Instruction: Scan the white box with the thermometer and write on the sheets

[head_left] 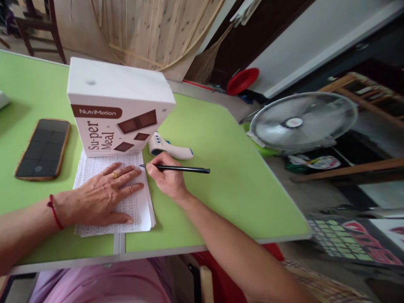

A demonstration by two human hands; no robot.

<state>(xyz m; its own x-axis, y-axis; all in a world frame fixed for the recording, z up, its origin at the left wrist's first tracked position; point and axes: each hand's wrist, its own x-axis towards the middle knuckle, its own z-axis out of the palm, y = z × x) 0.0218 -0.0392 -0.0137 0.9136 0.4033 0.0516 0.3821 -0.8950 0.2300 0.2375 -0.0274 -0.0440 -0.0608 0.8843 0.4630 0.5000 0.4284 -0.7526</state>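
Note:
My left hand (110,191) lies flat with its fingers spread on a stack of paper sheets (139,212) covered in rows of small handwriting. A ring and a red string bracelet show on that hand and wrist. Pinched in my right hand (167,176) is a slim black pen (189,169), its tip at the right edge of the paper near the left fingertips. Behind the paper stands a white and brown NutriMotion box (123,105), its lower edge over the top of the sheets. A white and blue handheld thermometer (170,148) lies beside the box, just beyond my right hand.
A smartphone (44,149) in a brown case lies left of the box on the green table (227,181). Beyond the table's right edge stand a fan (293,122) and a red basin (243,81). A wooden chair (39,27) is at the far left.

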